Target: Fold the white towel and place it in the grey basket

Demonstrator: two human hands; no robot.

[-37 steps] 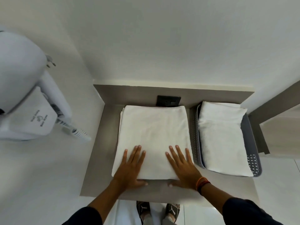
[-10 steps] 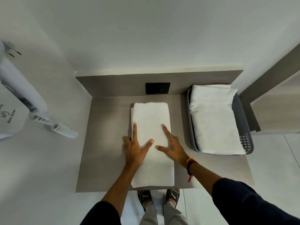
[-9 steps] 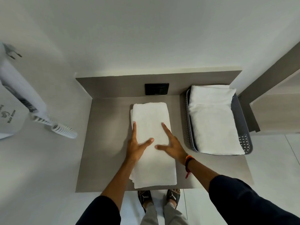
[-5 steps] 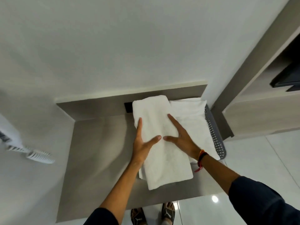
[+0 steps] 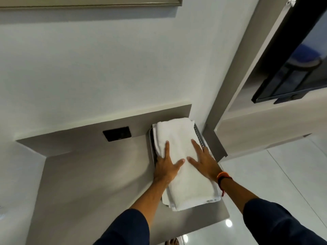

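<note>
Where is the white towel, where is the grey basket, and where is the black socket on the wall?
white towel (image 5: 184,175), head view, middle of its top fold.
grey basket (image 5: 199,136), head view, perforated right rim.
black socket (image 5: 117,133), head view, centre of its plate.

I see my left hand (image 5: 165,167) and right hand (image 5: 205,162) spread flat on the folded white towel (image 5: 184,156), which lies over the grey basket (image 5: 199,137) beneath them on the surface (image 5: 92,177).
</note>
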